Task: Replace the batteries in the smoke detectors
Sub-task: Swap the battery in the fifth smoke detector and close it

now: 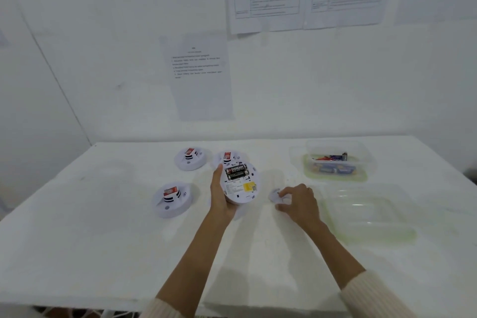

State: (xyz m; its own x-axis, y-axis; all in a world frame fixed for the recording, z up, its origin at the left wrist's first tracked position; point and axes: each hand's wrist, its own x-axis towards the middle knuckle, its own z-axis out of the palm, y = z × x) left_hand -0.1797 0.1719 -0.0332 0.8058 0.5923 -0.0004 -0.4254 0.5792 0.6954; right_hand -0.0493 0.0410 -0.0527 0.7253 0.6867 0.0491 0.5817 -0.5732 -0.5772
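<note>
My left hand [219,196] holds a white round smoke detector [241,190] tilted up with its back facing me. Its compartment is uncovered and black batteries [235,172] lie inside. My right hand [299,202] rests on the table to the right, fingers closed on a small white piece, probably the battery cover [275,195]. Three more detectors lie face up on the table: one at the back left [190,159], one partly hidden behind the held unit [227,157], one at the near left [171,200].
A clear container [361,162] holding several batteries stands at the back right. A clear, empty-looking container [369,210] sits nearer, just right of my right hand. Printed sheets hang on the white wall behind the white table [103,240].
</note>
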